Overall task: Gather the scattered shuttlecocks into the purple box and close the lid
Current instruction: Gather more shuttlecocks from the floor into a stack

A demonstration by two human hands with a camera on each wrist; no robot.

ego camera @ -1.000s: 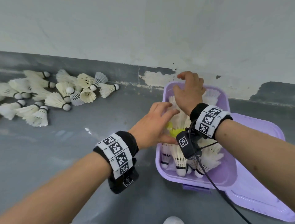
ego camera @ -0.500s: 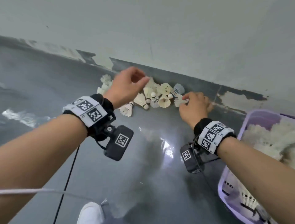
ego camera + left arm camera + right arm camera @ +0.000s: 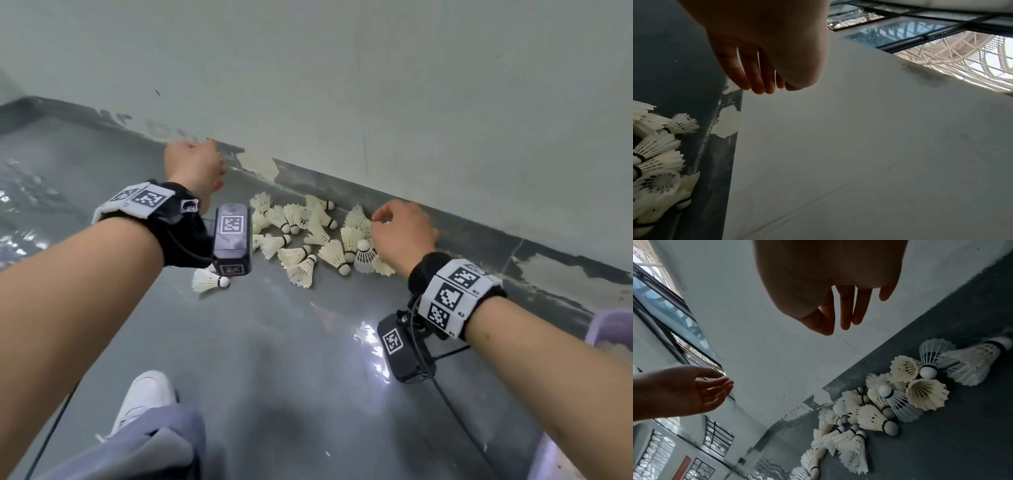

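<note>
A pale wall [image 3: 376, 85] with peeling paint along its dark base met a glossy grey floor [image 3: 291, 359]. A white shoe [image 3: 145, 397] and grey trouser fabric [image 3: 150, 448] showed below; windows [image 3: 663, 305] lined the far wall

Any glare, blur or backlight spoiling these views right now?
Head view: glare patches on the glossy floor, the shuttlecock pile stays readable. Left wrist view: left hand dark against the pale wall, nearest shuttlecocks soft. Right wrist view: right hand in shadow, strong wide-angle bending.
</note>
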